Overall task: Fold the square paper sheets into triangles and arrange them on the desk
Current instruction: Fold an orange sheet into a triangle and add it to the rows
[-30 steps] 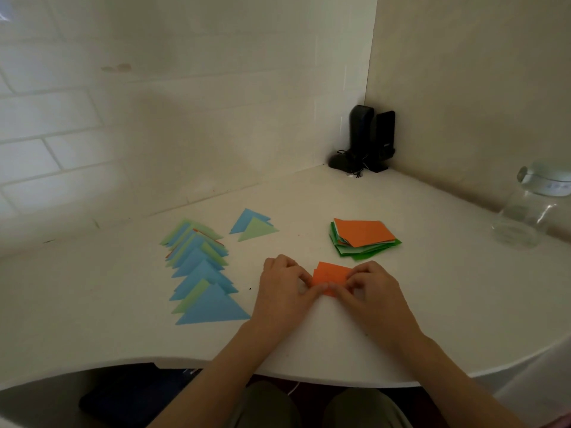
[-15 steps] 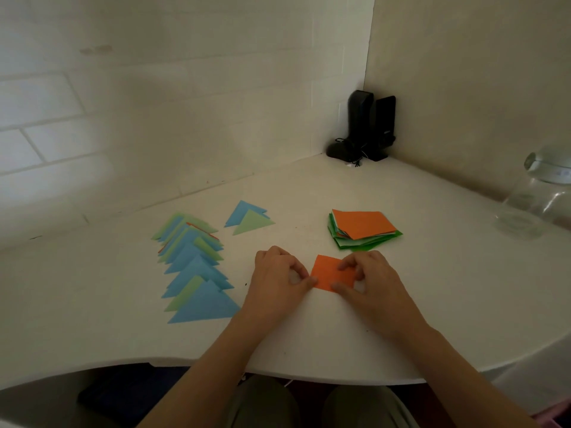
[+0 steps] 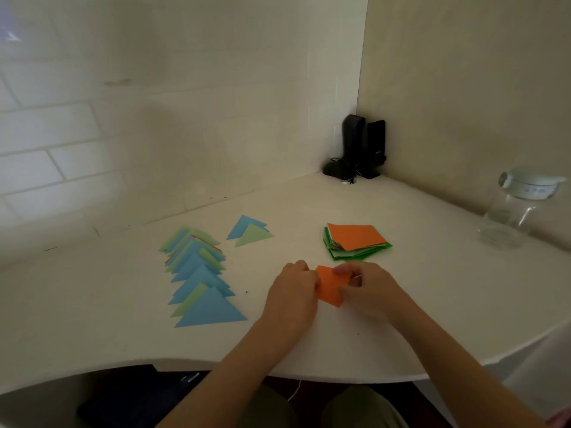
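Note:
An orange paper sheet (image 3: 330,287) is held between both hands near the desk's front, lifted a little off the surface and partly folded. My left hand (image 3: 292,291) pinches its left edge. My right hand (image 3: 369,288) pinches its right side with curled fingers. A stack of square sheets (image 3: 355,240), orange on top and green below, lies just behind the hands. To the left, a row of folded blue and green triangles (image 3: 199,278) overlaps down the desk. Two more triangles (image 3: 248,231), one blue and one green, lie apart behind it.
A clear glass jar (image 3: 514,211) with a pale lid stands at the right. Black speakers (image 3: 363,146) with a cable sit in the back corner. The white desk (image 3: 432,273) has a curved front edge; my knees show below it.
The orange sheet has been raised from flat on the desk and turned, now tilted between my fingers. Both hands have shifted slightly upward with it.

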A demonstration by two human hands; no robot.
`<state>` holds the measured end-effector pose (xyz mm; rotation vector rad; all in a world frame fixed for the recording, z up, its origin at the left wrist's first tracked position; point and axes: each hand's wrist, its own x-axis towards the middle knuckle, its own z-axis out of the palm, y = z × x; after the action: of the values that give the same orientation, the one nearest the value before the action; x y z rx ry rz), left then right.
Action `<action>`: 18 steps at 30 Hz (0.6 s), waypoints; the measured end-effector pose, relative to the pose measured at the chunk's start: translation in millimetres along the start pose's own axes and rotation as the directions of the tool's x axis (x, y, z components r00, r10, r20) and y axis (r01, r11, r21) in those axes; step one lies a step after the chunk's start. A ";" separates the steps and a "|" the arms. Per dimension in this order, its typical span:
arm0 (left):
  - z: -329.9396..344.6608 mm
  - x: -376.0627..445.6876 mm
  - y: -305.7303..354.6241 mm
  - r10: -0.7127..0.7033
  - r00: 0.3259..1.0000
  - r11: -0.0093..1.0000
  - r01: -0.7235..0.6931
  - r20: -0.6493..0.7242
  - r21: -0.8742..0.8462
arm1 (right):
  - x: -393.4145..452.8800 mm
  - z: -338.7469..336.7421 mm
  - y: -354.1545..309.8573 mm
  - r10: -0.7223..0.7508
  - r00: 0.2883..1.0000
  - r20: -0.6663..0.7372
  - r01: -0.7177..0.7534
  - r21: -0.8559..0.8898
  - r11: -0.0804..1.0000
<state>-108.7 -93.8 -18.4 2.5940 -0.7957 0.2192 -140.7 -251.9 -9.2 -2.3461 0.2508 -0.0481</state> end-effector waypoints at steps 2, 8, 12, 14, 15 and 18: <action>3.3 -3.9 0.5 0.026 0.999 0.999 -0.025 -0.033 0.028 | -2.7 -0.3 0.0 0.015 1.000 0.005 -0.015 -0.001 1.000; 0.9 -12.1 10.4 0.060 0.997 0.963 -0.071 0.050 0.261 | -12.6 -8.5 -5.3 0.075 0.991 0.110 -0.077 0.015 0.997; 2.9 -15.0 12.0 0.141 0.987 0.956 -0.115 -0.080 0.270 | -23.2 -6.9 -13.9 -0.027 0.997 0.074 0.018 0.117 0.993; 5.3 -14.6 6.2 0.150 0.983 0.963 -0.121 -0.104 0.240 | -23.0 -7.0 -15.8 -0.109 0.993 0.043 0.106 0.067 0.992; 5.8 -14.1 2.9 0.163 0.980 0.967 -0.136 -0.111 0.215 | -22.2 -7.4 -16.1 -0.141 0.990 0.028 0.140 0.012 0.990; 3.1 -13.2 -7.6 0.156 0.981 0.982 -0.141 -0.113 0.128 | -21.0 -2.0 -13.1 -0.226 0.974 0.028 0.228 -0.188 0.956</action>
<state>-115.2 -82.9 -27.2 2.6024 -0.9594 0.4797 -159.4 -240.2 2.3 -2.5553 -0.0207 -0.1335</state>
